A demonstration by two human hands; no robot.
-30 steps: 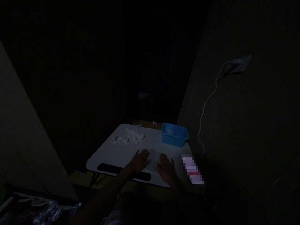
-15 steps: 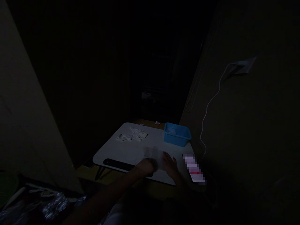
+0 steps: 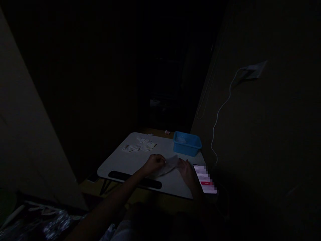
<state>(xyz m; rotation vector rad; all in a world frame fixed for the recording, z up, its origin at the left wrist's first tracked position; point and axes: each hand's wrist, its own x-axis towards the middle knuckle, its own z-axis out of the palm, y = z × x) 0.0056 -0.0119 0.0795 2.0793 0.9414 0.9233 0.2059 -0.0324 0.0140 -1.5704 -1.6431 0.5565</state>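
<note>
Aslant, pale sheet [image 3: 171,162], far end rightward

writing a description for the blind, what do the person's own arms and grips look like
The left grip and right grip are ungloved human hands. The forearms are bare, with no sleeve, watch or cable seen. It is too dark to make out rings or markings.
</note>
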